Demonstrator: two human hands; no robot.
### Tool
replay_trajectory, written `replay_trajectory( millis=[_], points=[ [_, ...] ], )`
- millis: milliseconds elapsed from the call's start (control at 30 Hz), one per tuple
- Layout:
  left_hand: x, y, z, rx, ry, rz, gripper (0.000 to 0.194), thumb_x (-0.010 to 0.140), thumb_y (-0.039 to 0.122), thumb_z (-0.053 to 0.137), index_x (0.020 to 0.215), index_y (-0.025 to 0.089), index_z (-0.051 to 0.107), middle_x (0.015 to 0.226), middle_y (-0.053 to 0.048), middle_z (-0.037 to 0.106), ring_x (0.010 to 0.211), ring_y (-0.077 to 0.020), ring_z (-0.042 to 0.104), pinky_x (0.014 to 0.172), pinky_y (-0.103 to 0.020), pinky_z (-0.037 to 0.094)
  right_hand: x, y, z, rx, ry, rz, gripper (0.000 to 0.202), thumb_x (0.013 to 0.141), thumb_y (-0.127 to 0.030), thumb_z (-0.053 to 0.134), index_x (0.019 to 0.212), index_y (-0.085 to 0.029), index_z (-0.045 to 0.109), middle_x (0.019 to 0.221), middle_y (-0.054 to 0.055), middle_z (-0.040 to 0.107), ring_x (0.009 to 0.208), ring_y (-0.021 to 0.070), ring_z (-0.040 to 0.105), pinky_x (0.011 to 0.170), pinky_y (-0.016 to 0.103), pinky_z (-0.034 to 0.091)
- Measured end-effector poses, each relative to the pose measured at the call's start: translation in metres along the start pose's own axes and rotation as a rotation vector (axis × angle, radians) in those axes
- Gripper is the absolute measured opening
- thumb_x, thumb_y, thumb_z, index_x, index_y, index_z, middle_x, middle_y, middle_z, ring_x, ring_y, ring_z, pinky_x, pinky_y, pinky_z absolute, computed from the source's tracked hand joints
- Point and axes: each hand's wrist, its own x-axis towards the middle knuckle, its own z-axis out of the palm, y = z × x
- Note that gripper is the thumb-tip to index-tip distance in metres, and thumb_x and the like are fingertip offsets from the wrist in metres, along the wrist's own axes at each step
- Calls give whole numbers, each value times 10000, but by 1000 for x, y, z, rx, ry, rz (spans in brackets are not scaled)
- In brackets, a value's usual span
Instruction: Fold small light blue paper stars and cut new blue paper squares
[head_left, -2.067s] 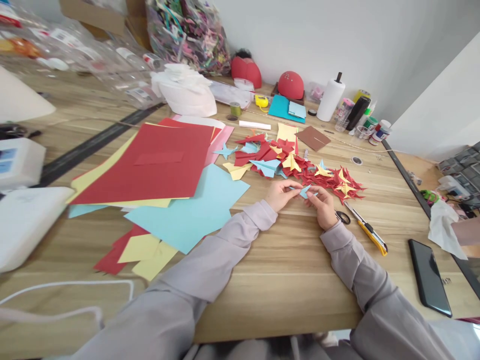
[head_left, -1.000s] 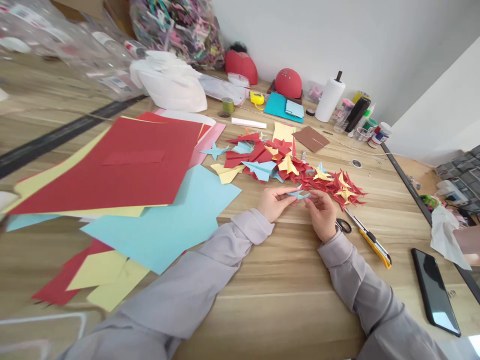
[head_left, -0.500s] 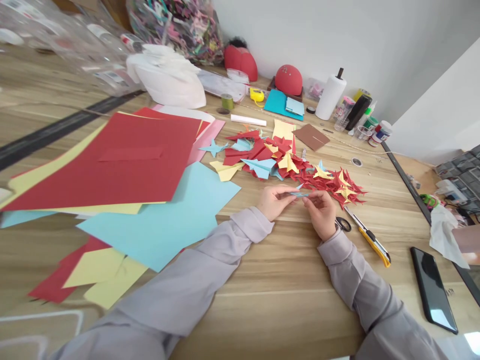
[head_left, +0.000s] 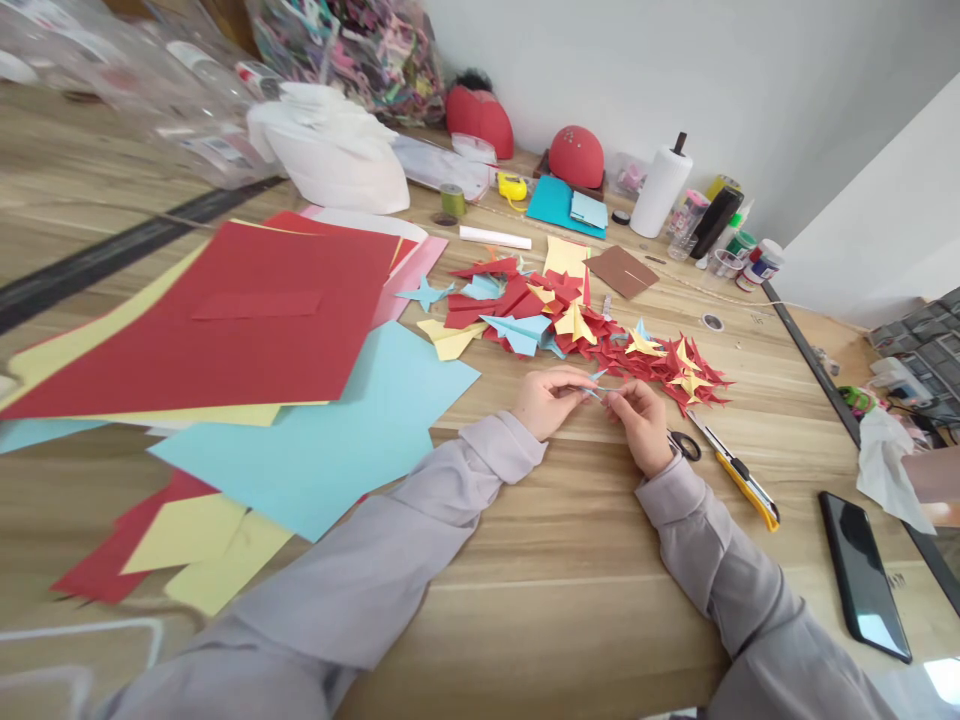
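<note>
Between my two hands is a small folded light-blue paper piece (head_left: 598,378) with pointed tips, partly hidden by the fingers. My left hand (head_left: 549,402) pinches its left side, and my right hand (head_left: 640,420) pinches its right end between thumb and fingers. Just beyond the hands lies a pile of folded red paper pieces (head_left: 517,298), mixed with yellow and blue ones. Pointed red and yellow paper stars (head_left: 686,370) spread to the right of it. One blue paper star (head_left: 425,293) sits apart on the left.
Left of my arms lie large red sheets (head_left: 292,330) over a blue sheet (head_left: 315,460). Scissors (head_left: 686,446), a yellow box cutter (head_left: 746,488) and a phone (head_left: 864,575) are on the right. A tape measure (head_left: 512,187) and a white roll (head_left: 661,192) stand at the back.
The blue paper piece has turned slightly between my fingers, and its tips show at a different angle. Both hands keep nearly the same place. The view has shifted very little.
</note>
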Motion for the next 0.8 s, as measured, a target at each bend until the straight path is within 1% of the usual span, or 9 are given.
replay_trajectory(
  millis=[200, 433, 633, 800],
  points=[
    [0, 3, 0, 5, -15, -6, 130, 642, 262, 700, 706, 148, 708, 855, -73, 686, 741, -167, 643, 644, -302, 571, 0, -2, 1, -1, -41, 10, 284, 699, -462, 662, 810, -205, 613, 664, 2, 642, 534, 128, 541, 529, 275, 460],
    [1, 5, -2, 33, -17, -93, 158, 650, 216, 686, 784, 131, 691, 738, -47, 694, 637, -163, 644, 671, -331, 544, 2, 4, 0, -65, -36, -23, 216, 708, -418, 668, 741, -205, 662, 659, 15, 660, 542, 142, 562, 551, 291, 475],
    [1, 5, -2, 18, -18, -130, 173, 636, 205, 690, 790, 126, 682, 728, -48, 693, 619, -159, 645, 659, -317, 538, 1, 3, 0, -118, -35, -47, 203, 727, -406, 649, 726, -203, 647, 633, 13, 649, 545, 145, 562, 548, 287, 468],
    [0, 5, -1, 39, -22, -147, 174, 638, 205, 694, 794, 129, 688, 700, -46, 695, 614, -160, 644, 649, -306, 538, 2, 5, 0, -119, -27, -48, 210, 713, -407, 653, 707, -199, 627, 614, 11, 633, 542, 145, 557, 547, 288, 464]
  ],
)
